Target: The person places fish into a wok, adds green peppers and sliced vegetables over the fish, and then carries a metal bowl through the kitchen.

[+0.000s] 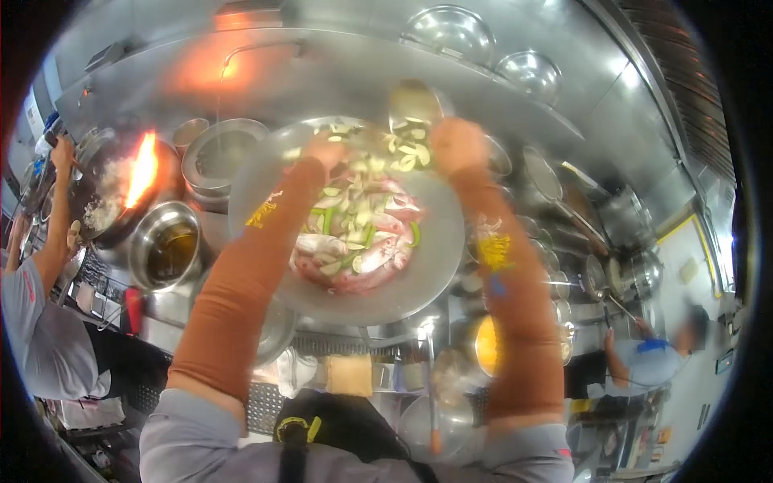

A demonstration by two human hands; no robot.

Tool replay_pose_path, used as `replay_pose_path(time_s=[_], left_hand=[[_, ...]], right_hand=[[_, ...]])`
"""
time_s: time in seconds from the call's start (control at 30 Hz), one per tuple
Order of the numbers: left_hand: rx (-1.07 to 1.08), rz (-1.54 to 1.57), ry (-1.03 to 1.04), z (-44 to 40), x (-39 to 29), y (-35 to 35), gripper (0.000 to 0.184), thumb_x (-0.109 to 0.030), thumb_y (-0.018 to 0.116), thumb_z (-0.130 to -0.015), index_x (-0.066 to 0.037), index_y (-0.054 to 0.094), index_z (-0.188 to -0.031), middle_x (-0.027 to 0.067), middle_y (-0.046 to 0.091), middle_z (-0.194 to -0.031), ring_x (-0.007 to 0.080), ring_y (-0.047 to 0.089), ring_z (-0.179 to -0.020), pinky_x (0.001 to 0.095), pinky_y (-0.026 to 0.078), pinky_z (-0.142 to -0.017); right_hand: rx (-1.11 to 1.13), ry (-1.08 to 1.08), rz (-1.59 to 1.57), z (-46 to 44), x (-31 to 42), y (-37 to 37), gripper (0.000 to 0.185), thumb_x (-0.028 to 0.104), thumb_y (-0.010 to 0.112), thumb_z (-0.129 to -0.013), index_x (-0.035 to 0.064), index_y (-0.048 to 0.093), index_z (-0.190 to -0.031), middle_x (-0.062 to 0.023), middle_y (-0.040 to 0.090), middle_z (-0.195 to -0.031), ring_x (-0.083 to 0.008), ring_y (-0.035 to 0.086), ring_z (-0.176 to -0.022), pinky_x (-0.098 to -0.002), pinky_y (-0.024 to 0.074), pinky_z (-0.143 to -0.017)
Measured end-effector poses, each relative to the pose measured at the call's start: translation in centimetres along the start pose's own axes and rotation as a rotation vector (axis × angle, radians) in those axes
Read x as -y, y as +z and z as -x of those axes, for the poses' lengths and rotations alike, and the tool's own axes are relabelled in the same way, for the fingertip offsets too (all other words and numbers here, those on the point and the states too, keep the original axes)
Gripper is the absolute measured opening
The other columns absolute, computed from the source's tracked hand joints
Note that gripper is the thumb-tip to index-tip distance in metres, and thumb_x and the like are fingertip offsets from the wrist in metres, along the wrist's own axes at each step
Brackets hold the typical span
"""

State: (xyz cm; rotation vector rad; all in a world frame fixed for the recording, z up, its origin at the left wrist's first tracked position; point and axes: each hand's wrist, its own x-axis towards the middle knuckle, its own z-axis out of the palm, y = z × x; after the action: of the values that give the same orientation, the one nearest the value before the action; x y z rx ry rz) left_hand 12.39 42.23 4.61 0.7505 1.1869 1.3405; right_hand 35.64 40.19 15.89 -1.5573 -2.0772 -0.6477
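Observation:
A wide metal wok (431,266) lies in front of me. Whole reddish fish (378,256) rest in it, with green pepper-like strips (328,219) and pale slices with green edges (354,197) over them. My right hand (459,146) grips the side of a small metal bowl (413,109), tilted above the wok's far rim. More pale slices (415,153) spill from its mouth. Over the far left part of the wok is my left hand (325,150), near the slices. Blur and the angle hide its fingers. Both forearms wear brown sleeves.
Tall flame (142,171) rises from another wok at left, where a co-worker (48,322) stands. A metal pot with dark liquid (165,245) and a running tap (262,47) are nearby. Strainers (543,173) and pots crowd the right; another person (652,362) works there.

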Motion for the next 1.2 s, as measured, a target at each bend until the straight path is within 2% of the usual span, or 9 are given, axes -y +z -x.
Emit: replay_pose_path(time_s=[0.1,0.17,0.27,0.57,0.73,0.9,1.0,1.1,1.2], left_hand=[[-0.032,-0.518,0.18,-3.1,2.5,-3.5,0.045,-0.012,0.069,-0.08,-0.008,0.057,-0.123,0.0141,0.063,-0.096,0.0238,0.064,-0.085,0.0385,0.055,-0.05],[-0.024,-0.764,0.205,-1.6,1.3,-4.3,0.046,-0.021,0.069,-0.08,-0.007,0.059,-0.122,0.0193,0.067,-0.099,0.0279,0.066,-0.097,0.0417,0.058,-0.069],[-0.216,-1.192,0.304,-2.5,2.5,-6.8,0.065,-0.057,0.071,-0.075,-0.01,0.066,-0.12,0.0163,0.068,-0.116,0.0328,0.066,-0.106,0.0402,0.052,-0.092],[-0.093,-1.606,0.235,-1.4,4.9,-7.0,0.055,-0.04,0.059,-0.089,-0.008,0.053,-0.133,0.0211,0.06,-0.128,0.0359,0.057,-0.119,0.0424,0.044,-0.103],[0.455,-1.77,0.179,0.6,6.0,-0.9,0.059,-0.044,0.054,-0.093,-0.018,0.043,-0.146,0.0228,0.054,-0.134,0.0391,0.044,-0.132,0.05,0.04,-0.106],[0.758,-1.714,0.874,5.4,9.9,-5.3,0.062,-0.048,0.054,-0.092,-0.022,0.042,-0.147,0.0254,0.037,-0.148,0.0422,0.038,-0.136,0.0545,0.036,-0.108],[0.877,-1.621,0.683,8.3,5.5,-8.4,0.06,-0.04,0.059,-0.09,-0.02,0.044,-0.145,0.0212,0.038,-0.149,0.041,0.04,-0.136,0.0543,0.035,-0.109],[0.784,-1.66,0.782,8.7,5.9,-13.6,0.057,-0.028,0.064,-0.087,-0.017,0.048,-0.142,0.0193,0.048,-0.142,0.0399,0.045,-0.131,0.0508,0.037,-0.108],[0.703,-1.621,0.473,7.8,5.3,-13.7,0.047,-0.021,0.065,-0.086,-0.013,0.057,-0.132,0.0192,0.059,-0.13,0.0381,0.053,-0.124,0.0483,0.04,-0.106]], right_hand=[[0.007,0.036,0.071,-0.1,-1.3,-0.1,0.025,0.026,0.055,-0.086,0.0086,0.071,-0.079,-0.0175,0.07,-0.081,-0.0362,0.069,-0.077,-0.0467,0.0565,-0.07],[0.034,0.021,0.148,-0.2,-2.5,0.3,0.023,0.025,0.055,-0.086,0.0093,0.071,-0.08,-0.0167,0.07,-0.081,-0.0351,0.07,-0.076,-0.046,0.0566,-0.07],[0.027,-0.015,0.177,-0.2,-3.6,-0.6,0.023,0.025,0.055,-0.087,0.0099,0.071,-0.081,-0.0145,0.071,-0.081,-0.0336,0.07,-0.076,-0.0446,0.0568,-0.069],[-0.151,-0.167,0.255,3.6,-5.5,-1.1,0.017,0.023,0.055,-0.086,0.0134,0.066,-0.079,-0.0068,0.068,-0.077,-0.0282,0.068,-0.069,-0.0398,0.0544,-0.061],[-0.244,-0.053,0.173,6.8,-5.4,-2.9,0.018,0.024,0.058,-0.087,0.0116,0.064,-0.075,-0.0094,0.065,-0.073,-0.0306,0.066,-0.069,-0.0417,0.0528,-0.061],[-0.234,-0.02,-0.038,15.7,-9.0,-2.5,0.024,0.018,0.06,-0.088,0.0048,0.056,-0.069,-0.0174,0.059,-0.068,-0.0381,0.058,-0.062,-0.046,0.0458,-0.057],[-0.184,0.33,-0.189,22.7,-11.1,-4.9,0.028,0.014,0.059,-0.09,-0.0001,0.053,-0.066,-0.0187,0.055,-0.061,-0.0344,0.052,-0.053,-0.0431,0.0409,-0.053],[-0.231,0.51,-0.348,26.0,-10.8,-6.5,0.033,0.015,0.061,-0.091,-0.0016,0.051,-0.064,-0.016,0.051,-0.055,-0.0237,0.045,-0.048,-0.0388,0.0376,-0.05],[-0.249,0.572,-0.367,27.7,-11.6,-5.4,0.035,0.016,0.061,-0.091,-0.0016,0.051,-0.063,-0.0142,0.051,-0.054,-0.0195,0.043,-0.047,-0.0368,0.0367,-0.049]])
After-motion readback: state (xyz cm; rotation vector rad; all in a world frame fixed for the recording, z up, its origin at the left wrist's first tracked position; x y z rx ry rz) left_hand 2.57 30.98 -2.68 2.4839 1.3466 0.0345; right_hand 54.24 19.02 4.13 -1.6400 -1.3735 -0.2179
